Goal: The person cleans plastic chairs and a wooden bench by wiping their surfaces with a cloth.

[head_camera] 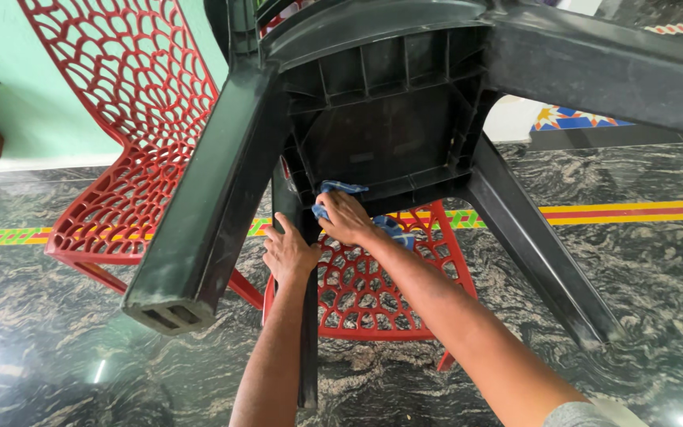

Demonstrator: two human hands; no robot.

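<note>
Hands (345, 217) closed: cloth (340, 190), chair leg (307, 316).

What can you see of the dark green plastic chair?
The dark green plastic chair is tipped over, its ribbed seat underside facing the camera and hollow square legs spreading outward. It looks dusty and scuffed. The left hand holds one leg; the right hand presses a blue cloth against the underside rim.

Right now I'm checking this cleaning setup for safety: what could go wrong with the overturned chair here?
1. The dark green chair is tipped with its legs in the air, steadied only by the left hand on one leg; it might slip or topple on the glossy floor.
2. The right hand presses a blue cloth among the underside ribs, where fingers could scrape.
</note>
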